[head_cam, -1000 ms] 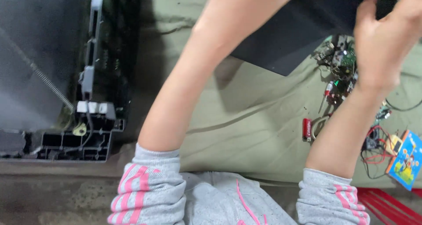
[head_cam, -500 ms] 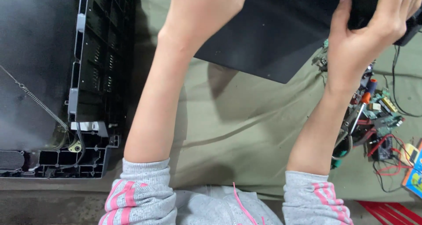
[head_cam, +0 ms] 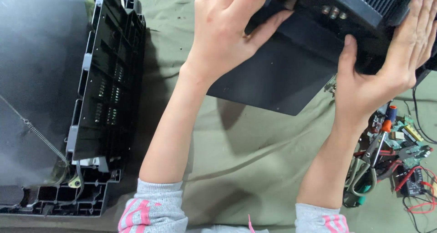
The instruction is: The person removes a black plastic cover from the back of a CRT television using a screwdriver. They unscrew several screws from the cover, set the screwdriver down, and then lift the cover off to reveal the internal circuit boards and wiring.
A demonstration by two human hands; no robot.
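Both forearms rise from the bottom edge of the frame toward the top, bare from grey sleeves with pink stripes pushed up near the elbows. The left hand [head_cam: 230, 30], at upper centre, lies palm down with fingers spread and the thumb pointing right. The right hand [head_cam: 387, 62], at upper right, stands more upright, fingers stretched upward together, thumb held apart on the left.

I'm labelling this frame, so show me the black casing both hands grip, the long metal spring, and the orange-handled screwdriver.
black casing [head_cam: 282, 78], head view, on its flat underside panel.
metal spring [head_cam: 38, 135], head view, mid-coil.
orange-handled screwdriver [head_cam: 386, 125], head view, on the orange handle.
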